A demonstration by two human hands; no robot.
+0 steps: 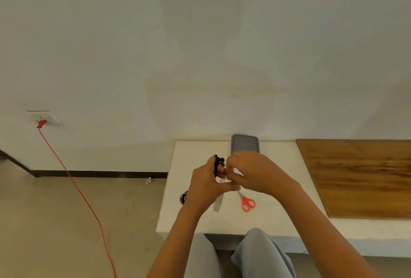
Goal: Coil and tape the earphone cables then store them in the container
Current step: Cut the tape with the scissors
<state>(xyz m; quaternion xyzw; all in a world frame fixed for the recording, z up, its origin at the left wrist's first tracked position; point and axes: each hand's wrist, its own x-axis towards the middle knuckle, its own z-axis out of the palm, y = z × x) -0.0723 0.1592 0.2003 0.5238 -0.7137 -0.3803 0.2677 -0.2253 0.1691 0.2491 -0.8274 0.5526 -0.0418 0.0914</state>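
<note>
Left hand (206, 184) grips the coiled earphone cable (216, 165), a small black bundle held up above the surface (195, 217), in front of the grey container (244, 146). Right hand (255, 171) has its fingers curled in, pinching right at the coil, apparently on the top end of the tape strip (219, 202); the exact contact is hidden. The strip trails down below both hands. Red scissors (248, 203) lie on the surface just right of the strip. A second black cable (184, 197) sits at the surface's left edge, partly behind the left wrist.

Step looks like taping the coil; storing is not done.

Risks:
- The long loose strip could fold and stick to itself or to fingers.
- If the left grip slackens while wrapping, the loops could spring open.
- The tape could catch only the outer loops, so the coil unravels in the container.
- The second cable is near the edge, and an arm nudge could drop it to the floor.
</note>
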